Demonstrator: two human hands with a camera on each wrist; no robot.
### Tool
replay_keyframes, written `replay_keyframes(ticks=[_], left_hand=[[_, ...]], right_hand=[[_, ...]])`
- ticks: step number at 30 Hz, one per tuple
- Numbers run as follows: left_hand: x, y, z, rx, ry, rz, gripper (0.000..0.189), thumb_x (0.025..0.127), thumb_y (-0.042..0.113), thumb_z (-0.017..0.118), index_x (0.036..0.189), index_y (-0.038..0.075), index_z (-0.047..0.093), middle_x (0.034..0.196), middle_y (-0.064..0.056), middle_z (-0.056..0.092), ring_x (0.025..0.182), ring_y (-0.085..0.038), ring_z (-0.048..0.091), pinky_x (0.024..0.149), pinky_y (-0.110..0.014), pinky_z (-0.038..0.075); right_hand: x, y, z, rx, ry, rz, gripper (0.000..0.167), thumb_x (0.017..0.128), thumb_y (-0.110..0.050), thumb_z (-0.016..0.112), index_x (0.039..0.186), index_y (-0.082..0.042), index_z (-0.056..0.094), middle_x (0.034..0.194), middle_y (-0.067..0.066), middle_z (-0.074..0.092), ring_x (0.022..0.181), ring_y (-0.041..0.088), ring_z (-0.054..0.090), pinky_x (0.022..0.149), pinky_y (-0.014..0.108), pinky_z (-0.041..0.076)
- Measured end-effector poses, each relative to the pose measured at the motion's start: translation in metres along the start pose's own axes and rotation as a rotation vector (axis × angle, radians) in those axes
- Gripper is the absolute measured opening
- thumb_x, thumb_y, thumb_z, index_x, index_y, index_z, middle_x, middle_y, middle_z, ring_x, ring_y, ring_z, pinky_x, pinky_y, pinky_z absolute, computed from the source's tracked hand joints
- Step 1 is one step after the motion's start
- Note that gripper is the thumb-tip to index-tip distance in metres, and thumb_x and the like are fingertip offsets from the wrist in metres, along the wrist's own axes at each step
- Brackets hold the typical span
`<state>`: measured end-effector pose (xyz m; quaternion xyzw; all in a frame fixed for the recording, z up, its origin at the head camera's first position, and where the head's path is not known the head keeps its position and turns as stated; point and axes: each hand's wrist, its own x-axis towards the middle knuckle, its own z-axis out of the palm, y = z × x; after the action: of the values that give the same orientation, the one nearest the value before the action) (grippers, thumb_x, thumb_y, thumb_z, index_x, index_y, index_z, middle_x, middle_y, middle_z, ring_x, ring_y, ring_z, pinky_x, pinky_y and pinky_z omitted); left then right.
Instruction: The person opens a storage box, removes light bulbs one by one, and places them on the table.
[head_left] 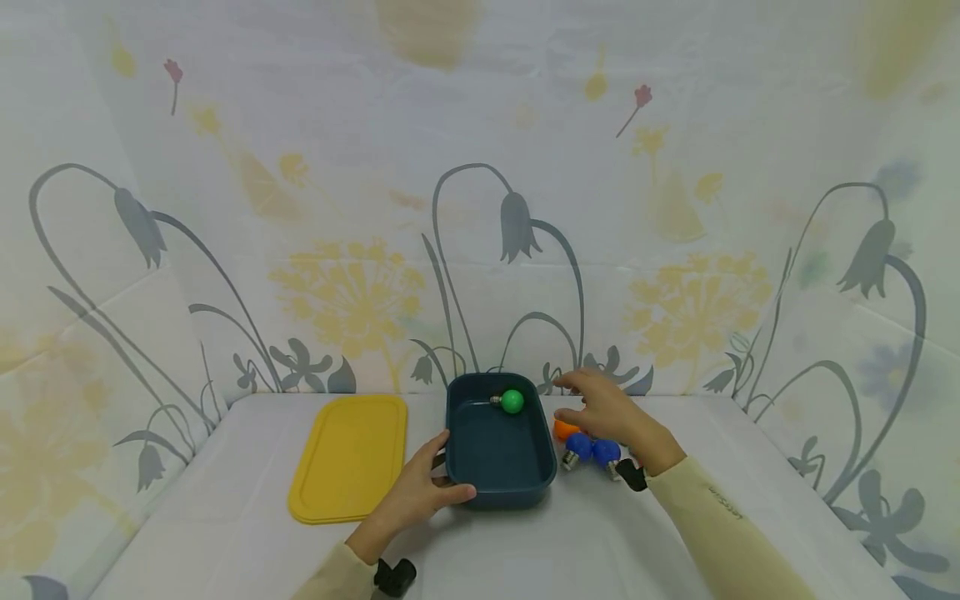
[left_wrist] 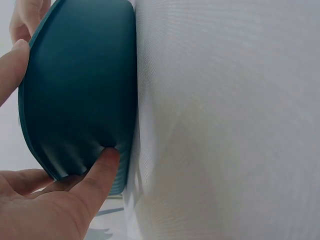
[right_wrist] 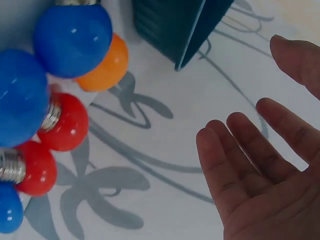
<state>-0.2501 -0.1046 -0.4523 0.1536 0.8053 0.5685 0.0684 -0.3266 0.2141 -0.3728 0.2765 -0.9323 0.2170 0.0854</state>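
A dark teal plastic box (head_left: 498, 500) stands on the white cloth, with a green light bulb (head_left: 512, 402) lying inside near its far end. My left hand (head_left: 416, 492) holds the box at its near left corner, fingers along the left wall and thumb at the front. In the left wrist view, fingertips press the box wall (left_wrist: 85, 85). Raised over loose bulbs right of the box, my right hand (head_left: 611, 408) has its fingers spread and holds nothing. Beneath it lie an orange bulb (head_left: 567, 429) and blue bulbs (head_left: 606, 452); red bulbs (right_wrist: 65, 122) show in the right wrist view.
Left of the box lies a flat yellow lid-like panel (head_left: 352, 458). A flower-printed cloth (head_left: 480, 317) hangs behind the table and along both sides. The loose bulbs sit close together beside the box's right wall, some touching.
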Motion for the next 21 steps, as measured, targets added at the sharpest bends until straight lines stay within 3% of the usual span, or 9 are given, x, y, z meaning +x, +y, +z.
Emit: replay_keyframes(ticks=[8, 16, 21], left_hand=[[0.000, -0.001, 0.000, -0.005, -0.004, 0.006, 0.100, 0.080, 0.027, 0.079, 0.151, 0.000, 0.015, 0.151, -0.030, 0.020, 0.120, -0.043, 0.050, 0.092, -0.043, 0.051], [0.000, 0.000, -0.001, -0.019, -0.005, 0.013, 0.099, 0.080, 0.025, 0.079, 0.151, -0.001, 0.015, 0.151, -0.031, 0.020, 0.122, -0.044, 0.048, 0.092, -0.044, 0.050], [0.000, 0.001, 0.000, -0.021, -0.008, 0.010, 0.099, 0.081, 0.025, 0.078, 0.151, -0.001, 0.014, 0.151, -0.031, 0.020, 0.120, -0.044, 0.050, 0.091, -0.043, 0.051]], right_hand=[[0.019, -0.011, 0.012, -0.004, -0.046, -0.047, 0.045, 0.086, -0.028, 0.072, 0.124, -0.008, 0.059, 0.118, 0.010, 0.058, 0.103, 0.027, 0.056, 0.085, 0.043, 0.051], [0.042, -0.017, 0.026, 0.011, -0.107, -0.048, 0.045, 0.087, -0.026, 0.071, 0.126, -0.007, 0.058, 0.119, 0.009, 0.057, 0.107, 0.029, 0.055, 0.091, 0.045, 0.048], [0.055, -0.018, 0.033, -0.022, -0.141, -0.042, 0.045, 0.087, -0.026, 0.071, 0.125, -0.006, 0.059, 0.121, 0.009, 0.057, 0.108, 0.026, 0.053, 0.102, 0.052, 0.039]])
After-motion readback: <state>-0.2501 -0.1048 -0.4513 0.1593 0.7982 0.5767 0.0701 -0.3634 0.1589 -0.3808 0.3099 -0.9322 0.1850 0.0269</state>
